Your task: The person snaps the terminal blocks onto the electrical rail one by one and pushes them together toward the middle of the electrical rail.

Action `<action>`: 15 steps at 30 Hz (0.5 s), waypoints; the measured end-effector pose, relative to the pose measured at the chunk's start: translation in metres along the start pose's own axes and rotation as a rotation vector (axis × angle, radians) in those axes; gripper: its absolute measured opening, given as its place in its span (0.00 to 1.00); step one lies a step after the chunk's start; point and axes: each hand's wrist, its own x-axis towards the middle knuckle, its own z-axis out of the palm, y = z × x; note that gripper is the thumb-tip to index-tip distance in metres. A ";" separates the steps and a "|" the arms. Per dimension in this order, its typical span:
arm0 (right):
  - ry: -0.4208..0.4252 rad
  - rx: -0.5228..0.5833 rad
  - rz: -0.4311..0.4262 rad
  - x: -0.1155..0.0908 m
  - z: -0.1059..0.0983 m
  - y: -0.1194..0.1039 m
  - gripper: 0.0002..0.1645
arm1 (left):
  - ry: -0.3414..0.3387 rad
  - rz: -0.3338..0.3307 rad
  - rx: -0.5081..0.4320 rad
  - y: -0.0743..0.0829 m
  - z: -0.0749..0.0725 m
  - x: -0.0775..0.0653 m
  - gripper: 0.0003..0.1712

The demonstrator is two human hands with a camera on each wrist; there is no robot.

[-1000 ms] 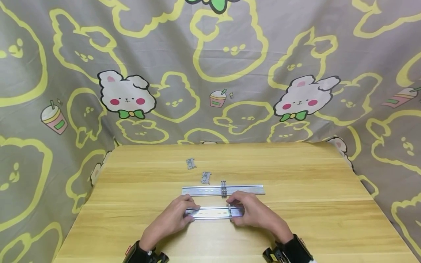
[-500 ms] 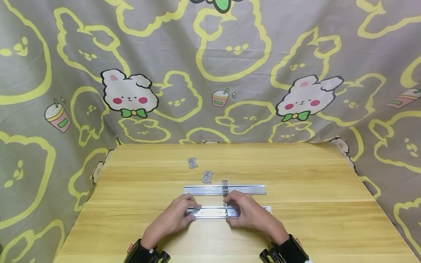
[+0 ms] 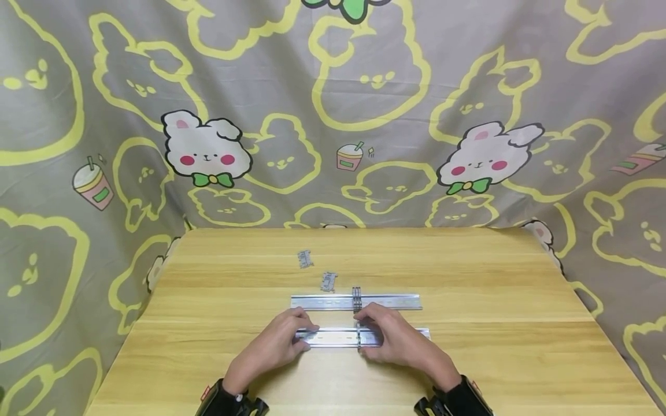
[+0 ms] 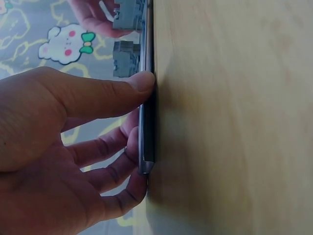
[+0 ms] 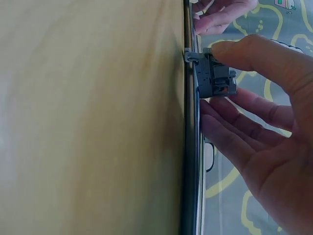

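My left hand [image 3: 281, 342] grips the left end of the nearer metal DIN rail [image 3: 330, 338], thumb along its near edge and fingers at the far edge. The left wrist view shows that thumb pressed to the rail's edge [image 4: 146, 132]. Farther right, my right hand [image 3: 392, 335] pinches a grey terminal block [image 5: 211, 76] between thumb and fingers. That block stands upright across the same rail, touching it; whether it is latched I cannot tell. Behind lies a second DIN rail [image 3: 319, 301], bearing a small group of terminal blocks [image 3: 356, 299] side by side near its middle.
Two loose grey terminal blocks lie flat beyond the rails, one [image 3: 328, 281] close to the far rail and one [image 3: 304, 259] farther back. The wooden table [image 3: 494, 277] ends at a patterned curtain [image 3: 291, 144] behind it.
Over the first half second my right hand moved the terminal block a little to the left along the nearer rail. Since then both hands have stayed in place.
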 end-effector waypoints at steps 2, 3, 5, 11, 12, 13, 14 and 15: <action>0.017 -0.006 -0.003 -0.002 -0.002 -0.001 0.36 | 0.007 0.013 -0.006 0.000 0.000 0.000 0.18; 0.031 0.000 -0.006 -0.002 -0.004 -0.002 0.35 | 0.009 0.017 -0.010 0.000 0.000 0.000 0.18; 0.067 0.039 -0.024 -0.003 -0.008 -0.006 0.31 | 0.008 0.024 -0.019 0.001 0.000 0.000 0.18; 0.148 0.008 -0.132 0.020 -0.034 -0.028 0.21 | -0.001 0.009 -0.018 0.001 -0.001 0.001 0.18; 0.144 -0.036 -0.132 0.027 -0.040 -0.032 0.22 | -0.004 0.003 -0.016 0.001 -0.001 0.000 0.17; 0.130 -0.081 -0.121 0.036 -0.044 -0.035 0.22 | -0.007 -0.002 -0.015 0.000 -0.001 0.000 0.17; 0.108 -0.121 -0.109 0.044 -0.048 -0.038 0.23 | -0.009 -0.007 -0.014 0.000 -0.001 0.000 0.17; 0.082 -0.158 -0.096 0.054 -0.052 -0.040 0.24 | -0.011 -0.010 -0.014 0.000 -0.001 0.000 0.17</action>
